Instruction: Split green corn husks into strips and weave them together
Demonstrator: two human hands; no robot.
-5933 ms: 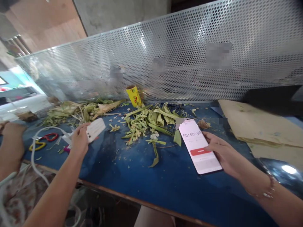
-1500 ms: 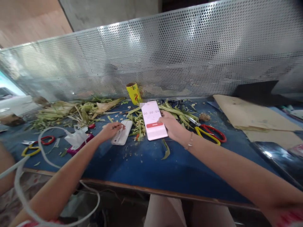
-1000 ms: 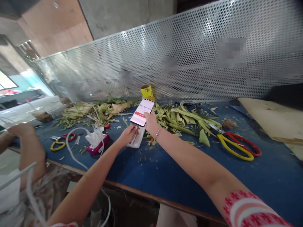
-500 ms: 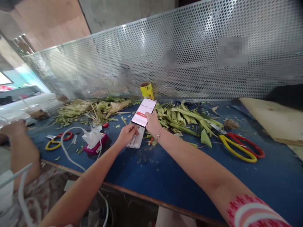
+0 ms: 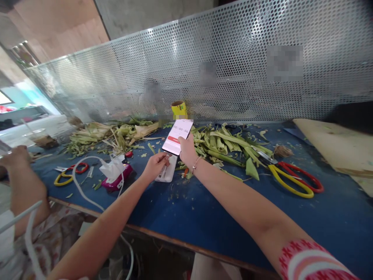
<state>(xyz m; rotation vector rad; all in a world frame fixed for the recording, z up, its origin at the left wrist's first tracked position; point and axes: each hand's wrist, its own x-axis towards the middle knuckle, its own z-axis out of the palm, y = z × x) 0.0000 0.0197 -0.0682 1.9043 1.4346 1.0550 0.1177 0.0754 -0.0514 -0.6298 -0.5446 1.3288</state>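
Observation:
A phone (image 5: 177,136) with a lit timer screen reading 00:00:06 leans back near the middle of the blue table. My right hand (image 5: 187,148) grips its right edge, thumb over the screen beside a red button. Just below the phone lies a white power bank (image 5: 167,171). My left hand (image 5: 157,165) is closed at the phone's lower edge, over the power bank, with its fingertips pinched together; what they hold is too small to make out. Behind the phone stands a yellow roll (image 5: 178,108).
Green leaf strips (image 5: 224,144) and a leafy heap (image 5: 90,136) lie along a perforated metal panel (image 5: 233,70). Large scissors (image 5: 294,181) lie right, smaller scissors (image 5: 70,173) left, near a purple tissue pack (image 5: 118,181). Another person's arm (image 5: 27,186) rests at the far left.
The timer on the phone has gone from 05 to 06. The whole view has shifted slightly; both hands keep nearly the same pose.

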